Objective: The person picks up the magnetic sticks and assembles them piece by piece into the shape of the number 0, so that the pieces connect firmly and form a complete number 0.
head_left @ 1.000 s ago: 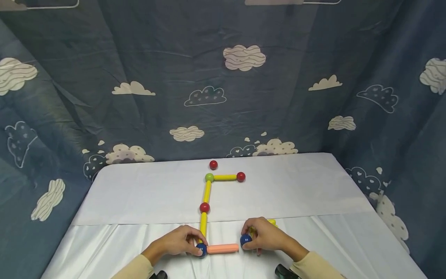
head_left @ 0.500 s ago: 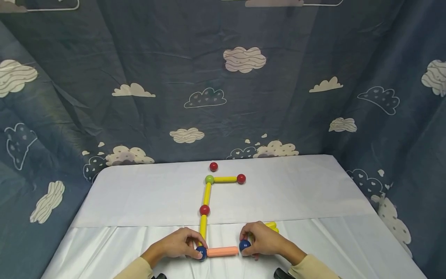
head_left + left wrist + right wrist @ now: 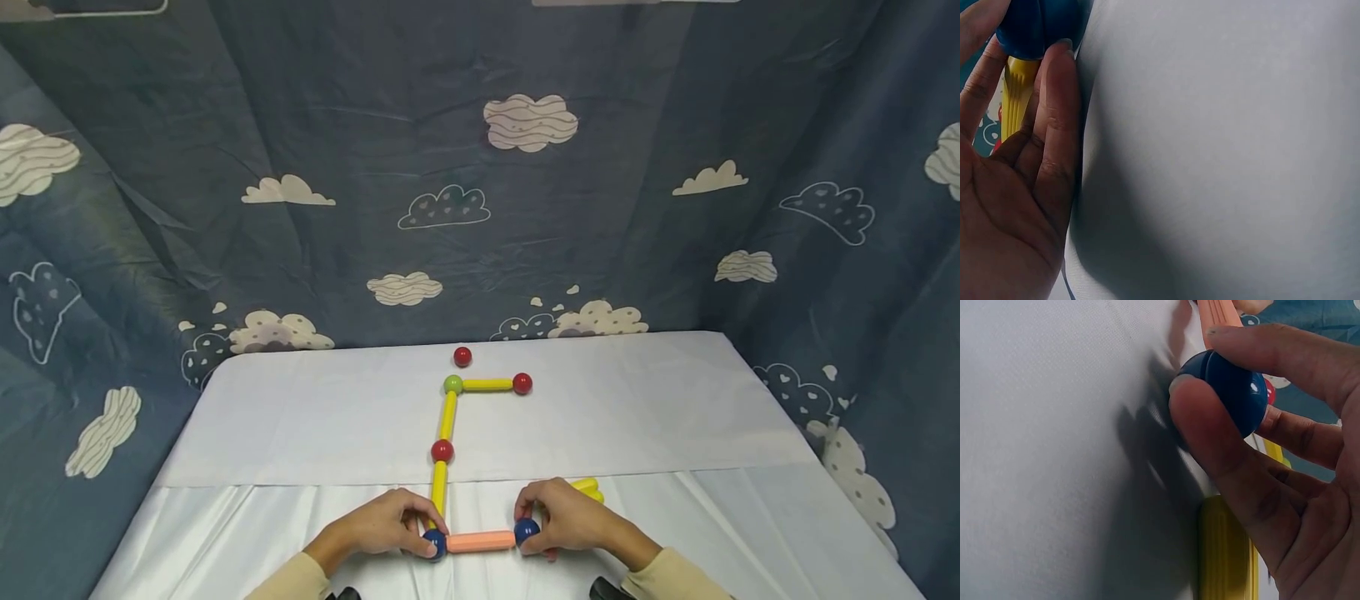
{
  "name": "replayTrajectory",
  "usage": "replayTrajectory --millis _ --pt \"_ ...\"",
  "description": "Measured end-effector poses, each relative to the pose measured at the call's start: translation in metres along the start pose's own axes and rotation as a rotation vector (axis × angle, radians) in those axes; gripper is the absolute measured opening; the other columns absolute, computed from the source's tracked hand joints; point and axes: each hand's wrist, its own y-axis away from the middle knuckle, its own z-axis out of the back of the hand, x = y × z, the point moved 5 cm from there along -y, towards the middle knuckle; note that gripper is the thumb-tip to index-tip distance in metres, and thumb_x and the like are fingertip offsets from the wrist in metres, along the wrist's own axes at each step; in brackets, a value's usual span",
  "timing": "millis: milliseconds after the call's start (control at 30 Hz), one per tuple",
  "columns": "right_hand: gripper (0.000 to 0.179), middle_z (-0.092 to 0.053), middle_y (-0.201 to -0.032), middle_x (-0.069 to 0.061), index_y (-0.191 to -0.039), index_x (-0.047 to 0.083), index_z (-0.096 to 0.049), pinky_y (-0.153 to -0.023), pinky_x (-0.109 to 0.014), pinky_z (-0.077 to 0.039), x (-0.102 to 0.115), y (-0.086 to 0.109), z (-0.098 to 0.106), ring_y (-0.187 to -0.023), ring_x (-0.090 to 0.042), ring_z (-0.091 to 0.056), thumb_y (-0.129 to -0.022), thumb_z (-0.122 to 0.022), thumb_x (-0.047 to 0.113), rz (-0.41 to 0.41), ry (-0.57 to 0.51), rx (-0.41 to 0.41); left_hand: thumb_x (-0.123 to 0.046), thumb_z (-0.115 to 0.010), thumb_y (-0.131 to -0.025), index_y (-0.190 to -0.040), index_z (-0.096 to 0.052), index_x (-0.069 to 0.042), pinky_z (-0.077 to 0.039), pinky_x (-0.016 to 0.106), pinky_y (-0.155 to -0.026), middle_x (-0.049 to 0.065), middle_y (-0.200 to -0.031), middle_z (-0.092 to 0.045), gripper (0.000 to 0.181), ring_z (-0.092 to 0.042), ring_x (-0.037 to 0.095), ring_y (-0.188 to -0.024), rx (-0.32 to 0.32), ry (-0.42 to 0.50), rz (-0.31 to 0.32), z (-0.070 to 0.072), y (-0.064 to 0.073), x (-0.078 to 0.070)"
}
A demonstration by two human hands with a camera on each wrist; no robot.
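Note:
My left hand [image 3: 392, 523] pinches a blue ball [image 3: 435, 544] at the near corner of a stick-and-ball figure. From that ball an orange stick [image 3: 481, 542] runs right, and a yellow stick [image 3: 439, 485] leads away to a red ball [image 3: 442, 451]. With thumb and fingers my right hand [image 3: 567, 518] grips a second blue ball [image 3: 1238, 394], right at the orange stick's right end. Beyond the red ball, another yellow stick [image 3: 447, 415] reaches a green ball [image 3: 453, 384]; a third yellow stick [image 3: 487, 385] joins it to a red ball [image 3: 522, 383].
A loose red ball [image 3: 462, 357] lies near the table's far edge. Loose yellow sticks [image 3: 588, 488] lie behind my right hand, partly hidden by it. The white-covered table [image 3: 637, 417] backs onto a dark cloud-patterned curtain [image 3: 450, 258].
My right hand has brought its blue ball slightly left and nearer, closing the gap to the orange stick's end. The left hand keeps its hold in place.

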Motion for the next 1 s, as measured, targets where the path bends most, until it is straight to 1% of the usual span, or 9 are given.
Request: replayTrajectory --millis 133,267,400,567,667,800,900,1000 --pt "0.027 -0.058 -0.081 0.004 -0.089 0.012 -0.063 -0.044 -0.020 -0.045 -0.001 0.001 0.001 -0.047 -0.006 -0.057 -0.073 -0.084 0.012 0.011 -0.002 0.002 -0.011 -0.078 -0.080 -0.096 -0.074 -0.014 -0.037 0.018 -0.054 0.000 -0.083 -0.061 0.017 -0.048 0.007 -0.060 -0.001 -0.003 0.013 0.001 -0.001 -0.001" --pt "0.026 -0.059 -0.080 0.003 -0.088 0.012 -0.062 -0.043 -0.018 -0.042 0.000 0.001 0.001 -0.046 -0.008 -0.057 -0.073 -0.084 0.013 0.028 -0.020 0.007 -0.011 -0.078 -0.079 -0.097 -0.074 -0.014 -0.037 0.018 -0.054 -0.001 -0.083 -0.061 0.018 -0.049 0.007 -0.061 -0.001 0.004 0.023 0.001 -0.001 -0.001" --pt "0.027 -0.059 -0.082 0.002 -0.089 0.011 -0.062 -0.042 -0.016 -0.040 0.000 0.002 0.002 -0.045 -0.009 -0.057 -0.074 -0.084 0.014 0.042 -0.042 0.012 -0.010 -0.078 -0.080 -0.097 -0.074 -0.013 -0.037 0.018 -0.054 -0.001 -0.083 -0.061 0.018 -0.049 0.007 -0.061 0.002 0.009 0.019 0.001 -0.001 -0.001" --pt "0.028 -0.061 -0.080 0.001 -0.092 0.009 -0.063 -0.042 -0.018 -0.042 -0.001 0.004 0.005 -0.045 -0.009 -0.057 -0.075 -0.083 0.016 0.053 -0.055 0.007 -0.010 -0.078 -0.080 -0.098 -0.074 -0.011 -0.037 0.017 -0.054 0.000 -0.083 -0.061 0.018 -0.048 0.006 -0.059 0.010 0.009 0.005 0.000 0.000 -0.002" --pt "0.029 -0.061 -0.081 0.000 -0.095 0.008 -0.063 -0.045 -0.017 -0.041 -0.003 0.005 0.015 -0.047 -0.005 -0.051 -0.075 -0.083 0.017 0.059 -0.008 -0.035 -0.011 -0.078 -0.080 -0.098 -0.074 -0.011 -0.037 0.017 -0.054 0.000 -0.083 -0.061 0.018 -0.048 0.006 -0.060 0.008 0.006 0.006 0.000 0.000 -0.003" --pt "0.031 -0.056 -0.084 0.000 -0.096 0.009 -0.064 -0.050 -0.018 -0.036 -0.007 0.007 0.034 -0.056 -0.003 -0.041 -0.074 -0.084 0.014 0.039 0.106 -0.123 -0.012 -0.078 -0.080 -0.097 -0.074 -0.013 -0.037 0.018 -0.055 0.001 -0.084 -0.061 0.018 -0.048 0.007 -0.061 0.003 -0.001 0.012 0.000 -0.001 -0.003" --pt "0.031 -0.054 -0.083 0.000 -0.097 0.010 -0.064 -0.054 -0.020 -0.036 -0.012 0.009 0.047 -0.061 -0.006 -0.042 -0.073 -0.084 0.012 0.015 0.168 -0.171 -0.012 -0.078 -0.080 -0.097 -0.074 -0.014 -0.037 0.018 -0.055 0.000 -0.083 -0.061 0.018 -0.048 0.007 -0.061 0.002 -0.007 0.012 0.000 -0.001 -0.002" --pt "0.030 -0.054 -0.084 0.000 -0.096 0.010 -0.064 -0.058 -0.022 -0.038 -0.018 0.012 0.055 -0.067 -0.010 -0.044 -0.073 -0.084 0.011 -0.007 0.195 -0.187 -0.012 -0.079 -0.079 -0.097 -0.074 -0.013 -0.037 0.018 -0.055 0.000 -0.082 -0.060 0.019 -0.048 0.006 -0.060 0.001 -0.004 0.013 0.000 0.000 -0.002"
